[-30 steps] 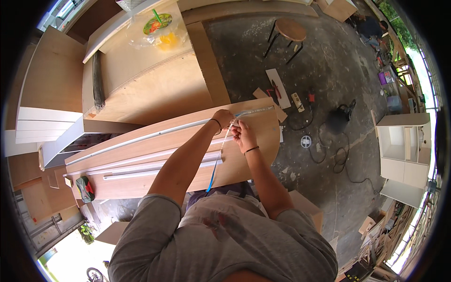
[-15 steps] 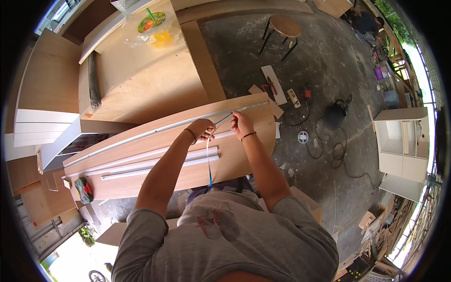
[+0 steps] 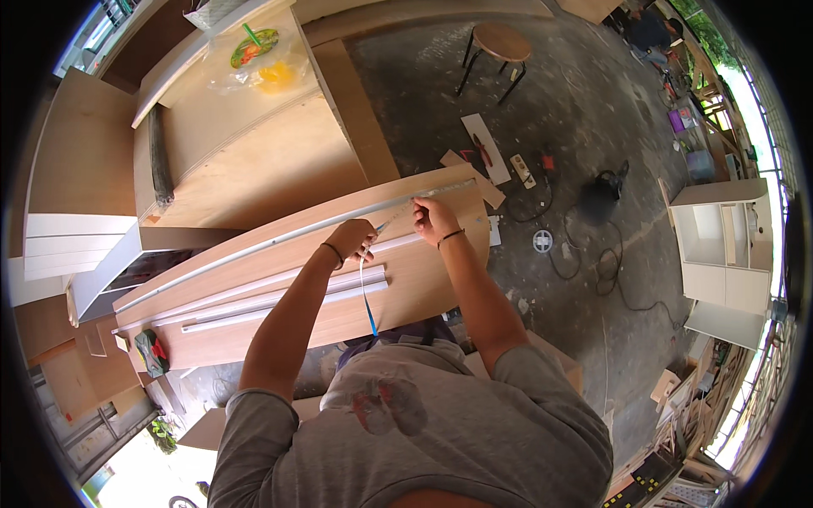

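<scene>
My left hand is closed around a narrow blue-and-white strip above a long wood-grain board. From this hand the strip hangs in a loose curve toward my waist, its lower part showing blue. My right hand is pinched shut near the board's right end, a little apart from the left. A short stretch of the strip runs between the two hands, thin and hard to see near the right fingers. Beneath both hands a long pale metal strip lies along the board's far side.
Several white profiles lie on the board, with a green-and-black tool at its left end. Left of me stand plywood cabinets. On the floor are pliers, a power strip, cables and a stool. A person is far right.
My hands have drawn slightly farther apart, the left moving left. The stretch of strip between them looks thinner and less blue. The whole view has shifted a little.
</scene>
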The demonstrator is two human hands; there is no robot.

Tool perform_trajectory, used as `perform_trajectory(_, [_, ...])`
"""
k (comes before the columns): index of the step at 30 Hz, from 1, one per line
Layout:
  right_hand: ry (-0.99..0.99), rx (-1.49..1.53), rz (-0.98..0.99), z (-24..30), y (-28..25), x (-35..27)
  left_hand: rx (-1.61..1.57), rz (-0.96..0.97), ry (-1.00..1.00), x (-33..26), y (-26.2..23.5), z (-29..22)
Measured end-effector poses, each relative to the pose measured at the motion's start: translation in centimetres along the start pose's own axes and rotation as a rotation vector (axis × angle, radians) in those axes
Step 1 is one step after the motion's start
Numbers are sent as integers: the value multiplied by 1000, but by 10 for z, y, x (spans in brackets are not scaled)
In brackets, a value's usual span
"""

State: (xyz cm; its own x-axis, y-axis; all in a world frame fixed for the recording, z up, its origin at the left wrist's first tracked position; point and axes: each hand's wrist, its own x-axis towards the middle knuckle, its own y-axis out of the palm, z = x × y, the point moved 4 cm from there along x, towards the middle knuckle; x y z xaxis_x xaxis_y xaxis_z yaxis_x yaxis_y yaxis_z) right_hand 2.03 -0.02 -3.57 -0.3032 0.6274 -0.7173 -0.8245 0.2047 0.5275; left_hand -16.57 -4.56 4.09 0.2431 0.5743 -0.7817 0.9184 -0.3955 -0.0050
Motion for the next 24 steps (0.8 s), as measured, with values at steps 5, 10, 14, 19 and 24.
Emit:
perform_trajectory(5, [42, 188, 46, -4, 3, -5, -158, -29, -132, -4, -6, -1])
perform_trajectory(10, [35, 121, 61, -8, 0, 0, -346, -6, -217, 14, -19, 33])
perform_trajectory(14, [-9, 1, 6, -3, 1, -5, -357, -46, -267, 10, -34, 52])
perform_trajectory(19, [9, 124, 67, -4, 6, -4, -312, -49, -314, -18, -59, 75])
perform_trajectory(24, [78, 227, 84, -6, 4, -3, -30, -184, -391, -51, -101, 86])
